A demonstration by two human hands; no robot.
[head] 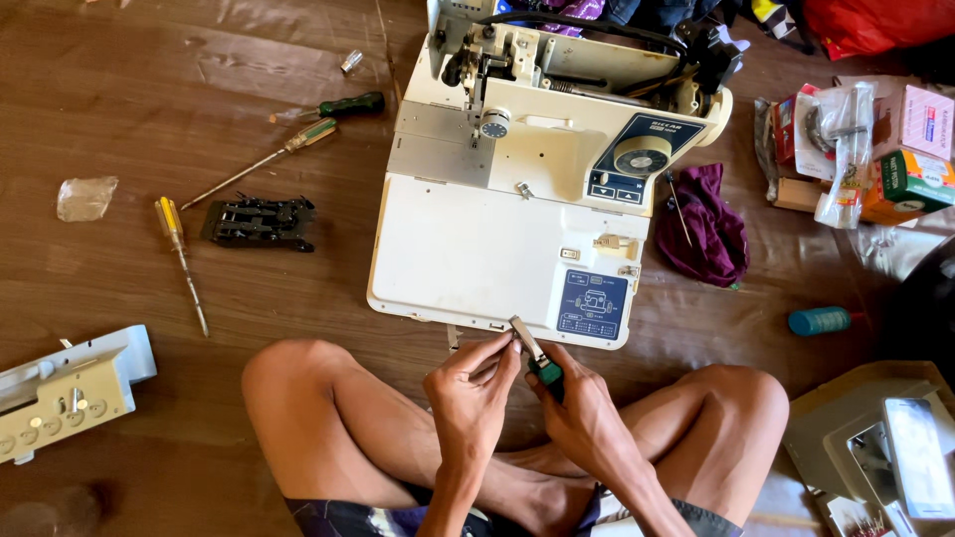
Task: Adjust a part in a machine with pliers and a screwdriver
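While I sit cross-legged on the brown floor, low in the frame, this is how things lie:

Right hand (582, 403): my fingers are closed around the dark green handle of a small tool (537, 360), its flat metal blade slanting up and left toward the machine's near edge.
Left hand (473, 383): thumb and fingertips are pinched together at the blade, just beside the right hand; whether they hold a small part of their own I cannot tell.
Sewing machine (477, 249): white, covers off, lying on its side in the middle of the frame, its near edge just above my hands, with a blue panel at its lower right corner.
Left of the machine: a black metal part (259, 221), a yellow-handled screwdriver (177, 249), a long clear-handled screwdriver (264, 159) and a green-handled screwdriver (333, 107), all well apart from my hands.
Far left: a crumpled clear wrapper (86, 197) and, at the lower left edge, a white machine cover (65, 388).
Right of the machine: a purple cloth (706, 224) touching its side, and a teal bottle (819, 320) lying near my knee.
Upper right: a heap of small cardboard boxes (910, 164) and clear bags (846, 149); their contents are too small to make out.
Lower right corner: an open cardboard box (860, 383) with white machine parts in it.
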